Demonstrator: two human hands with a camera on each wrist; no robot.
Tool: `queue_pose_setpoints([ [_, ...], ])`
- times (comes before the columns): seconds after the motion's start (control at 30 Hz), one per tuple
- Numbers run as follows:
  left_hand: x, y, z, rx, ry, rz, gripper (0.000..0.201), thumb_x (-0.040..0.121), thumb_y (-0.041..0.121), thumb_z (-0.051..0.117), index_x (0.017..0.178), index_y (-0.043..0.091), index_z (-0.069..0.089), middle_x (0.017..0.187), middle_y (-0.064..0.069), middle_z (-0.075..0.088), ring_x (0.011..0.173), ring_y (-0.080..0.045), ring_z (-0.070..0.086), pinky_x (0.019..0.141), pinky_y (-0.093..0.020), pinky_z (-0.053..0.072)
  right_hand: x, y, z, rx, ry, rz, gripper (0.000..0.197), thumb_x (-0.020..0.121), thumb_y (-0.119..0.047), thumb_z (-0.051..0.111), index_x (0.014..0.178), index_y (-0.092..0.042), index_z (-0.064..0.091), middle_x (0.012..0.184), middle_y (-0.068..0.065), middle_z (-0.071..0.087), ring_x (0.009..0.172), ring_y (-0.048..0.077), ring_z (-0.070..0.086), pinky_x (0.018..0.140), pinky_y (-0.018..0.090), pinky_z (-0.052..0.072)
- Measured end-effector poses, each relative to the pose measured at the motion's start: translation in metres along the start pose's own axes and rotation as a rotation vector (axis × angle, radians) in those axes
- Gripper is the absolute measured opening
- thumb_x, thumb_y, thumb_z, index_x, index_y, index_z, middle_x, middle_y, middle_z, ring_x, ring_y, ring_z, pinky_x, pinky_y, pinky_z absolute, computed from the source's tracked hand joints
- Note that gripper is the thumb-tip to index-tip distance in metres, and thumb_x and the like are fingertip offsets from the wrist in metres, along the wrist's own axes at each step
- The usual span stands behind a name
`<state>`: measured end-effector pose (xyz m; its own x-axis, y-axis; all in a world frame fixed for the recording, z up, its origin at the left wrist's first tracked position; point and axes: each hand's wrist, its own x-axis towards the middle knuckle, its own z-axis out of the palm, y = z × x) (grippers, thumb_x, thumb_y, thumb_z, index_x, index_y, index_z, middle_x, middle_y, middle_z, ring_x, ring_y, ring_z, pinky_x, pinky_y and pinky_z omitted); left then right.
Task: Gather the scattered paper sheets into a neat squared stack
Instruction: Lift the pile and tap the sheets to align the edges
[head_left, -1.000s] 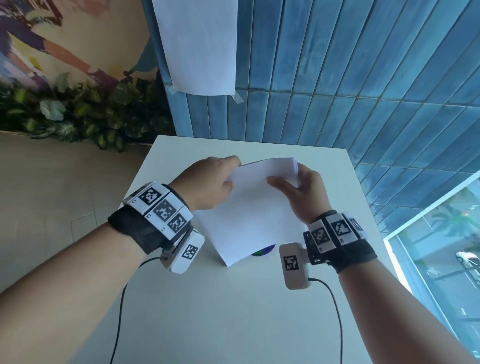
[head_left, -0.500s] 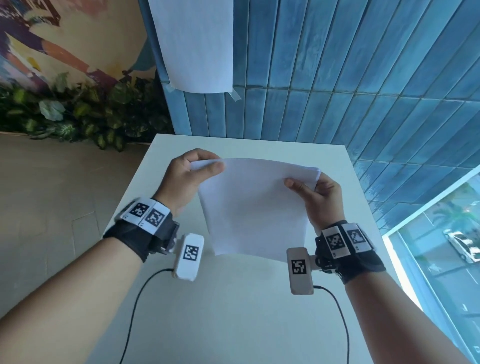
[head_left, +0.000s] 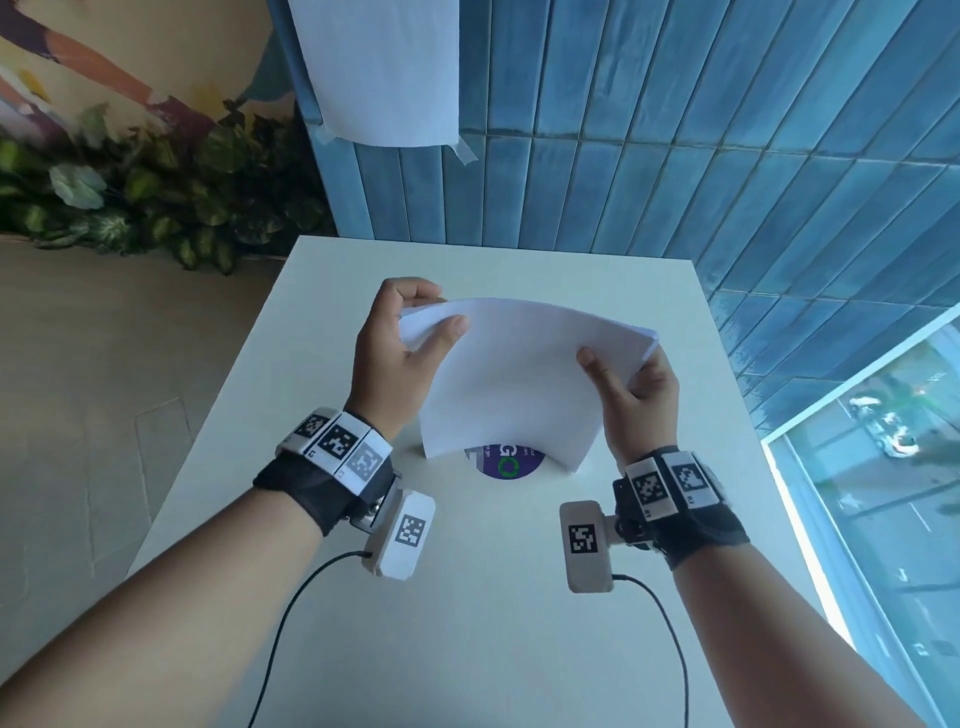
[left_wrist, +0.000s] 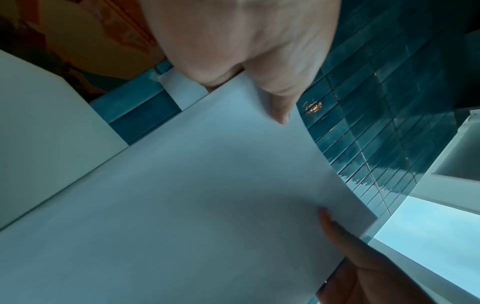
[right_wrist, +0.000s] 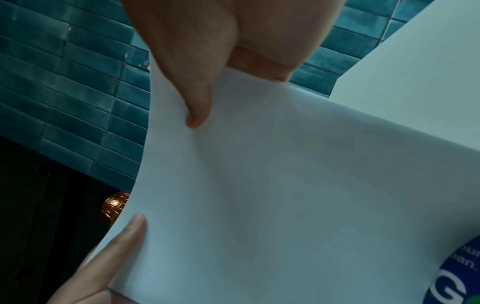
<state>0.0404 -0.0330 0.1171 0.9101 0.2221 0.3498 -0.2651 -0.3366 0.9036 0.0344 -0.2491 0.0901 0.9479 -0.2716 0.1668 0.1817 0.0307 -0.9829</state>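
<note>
Bowed white paper stack (head_left: 511, 384) upright on white table (head_left: 467, 623); left hand (head_left: 400, 348), right hand (head_left: 636, 395) pinch upper corners.

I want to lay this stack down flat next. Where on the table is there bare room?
The white table is bare between both forearms, and behind the white paper stack toward the blue tiled wall. It is crowded under the stack, where the round purple sticker lies between left hand and right hand.

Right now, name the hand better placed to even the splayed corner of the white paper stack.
Left hand, probably: it pinches the white paper stack right at its splayed corner.
</note>
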Motion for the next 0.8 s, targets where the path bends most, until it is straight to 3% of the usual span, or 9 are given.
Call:
queue_pose_setpoints([
  [0.03,-0.001,-0.004,0.001,0.015,-0.005,-0.009,0.031,0.082,0.018,0.072,0.104,0.024,0.05,0.1,0.018,0.057,0.095,0.012,0.054,0.089,-0.01,0.04,0.001,0.001,-0.001,-0.024,-0.014,-0.016,0.023,0.082,-0.007,0.069,0.09,-0.025,0.058,0.088,-0.006,0.067,0.079,0.006,0.064,0.073,0.021,0.052],
  [0.1,-0.003,-0.011,0.003,0.001,-0.012,-0.047,0.035,0.082,0.02,0.069,0.105,0.031,0.045,0.103,0.011,0.058,0.097,-0.004,0.06,0.091,-0.024,0.047,0.002,0.002,-0.002,-0.044,-0.047,-0.027,0.029,0.081,-0.004,0.068,0.093,-0.027,0.055,0.092,-0.005,0.066,0.083,0.008,0.064,0.075,0.021,0.052],
  [0.17,-0.007,-0.017,0.005,-0.005,-0.022,-0.085,0.032,0.083,0.018,0.064,0.106,0.029,0.044,0.102,0.008,0.059,0.094,-0.014,0.062,0.088,-0.032,0.05,0.002,0.005,-0.002,-0.05,-0.069,-0.013,0.035,0.08,0.003,0.065,0.093,-0.028,0.056,0.092,-0.005,0.066,0.081,0.004,0.065,0.073,0.019,0.052],
  [0.23,-0.011,-0.023,0.007,0.004,-0.039,-0.115,0.031,0.085,0.014,0.06,0.11,0.024,0.044,0.099,0.014,0.058,0.09,-0.003,0.061,0.087,-0.027,0.049,0.002,0.009,-0.002,-0.091,-0.078,0.005,0.033,0.078,0.003,0.065,0.088,-0.028,0.059,0.088,-0.006,0.068,0.076,0.001,0.065,0.069,0.017,0.052],
  [0.33,-0.016,-0.033,0.011,0.014,-0.06,-0.17,0.034,0.084,0.006,0.059,0.11,0.021,0.043,0.096,0.019,0.057,0.081,0.014,0.057,0.082,-0.024,0.048,0.001,0.021,-0.004,-0.111,-0.058,0.088,0.023,0.075,-0.004,0.071,0.083,-0.024,0.062,0.084,-0.004,0.07,0.072,0.004,0.066,0.066,0.021,0.052],
  [0.5,-0.027,-0.047,0.019,-0.046,-0.075,-0.309,0.042,0.067,0.013,0.063,0.102,0.021,0.042,0.089,0.018,0.057,0.073,0.014,0.057,0.077,-0.027,0.049,-0.003,0.035,0.0,-0.077,-0.022,0.168,0.024,0.07,-0.006,0.08,0.087,-0.017,0.067,0.085,-0.001,0.072,0.073,0.01,0.068,0.067,0.023,0.055],
  [0.63,-0.026,-0.054,0.027,-0.129,-0.005,-0.395,0.035,0.068,0.013,0.059,0.099,0.025,0.049,0.088,0.014,0.062,0.07,0.008,0.059,0.077,-0.03,0.049,0.002,0.038,0.002,-0.068,0.015,0.185,0.024,0.069,-0.006,0.08,0.087,-0.013,0.066,0.083,0.002,0.071,0.074,0.016,0.067,0.068,0.027,0.054],
  [0.73,-0.022,-0.05,0.026,-0.14,0.001,-0.386,0.032,0.07,0.013,0.057,0.1,0.022,0.052,0.089,0.012,0.064,0.071,0.006,0.059,0.077,-0.03,0.049,0.004,0.035,0.003,-0.073,0.014,0.169,0.028,0.069,-0.006,0.08,0.092,-0.009,0.066,0.083,0.0,0.071,0.072,0.01,0.066,0.067,0.024,0.055],
  [0.8,-0.02,-0.049,0.022,-0.132,-0.013,-0.367,0.033,0.07,0.013,0.057,0.103,0.017,0.053,0.091,0.008,0.065,0.078,-0.003,0.061,0.08,-0.033,0.05,0.004,0.033,0.003,-0.066,0.019,0.153,0.031,0.069,-0.005,0.08,0.096,-0.005,0.066,0.084,0.0,0.071,0.071,0.006,0.066,0.066,0.02,0.054],
])
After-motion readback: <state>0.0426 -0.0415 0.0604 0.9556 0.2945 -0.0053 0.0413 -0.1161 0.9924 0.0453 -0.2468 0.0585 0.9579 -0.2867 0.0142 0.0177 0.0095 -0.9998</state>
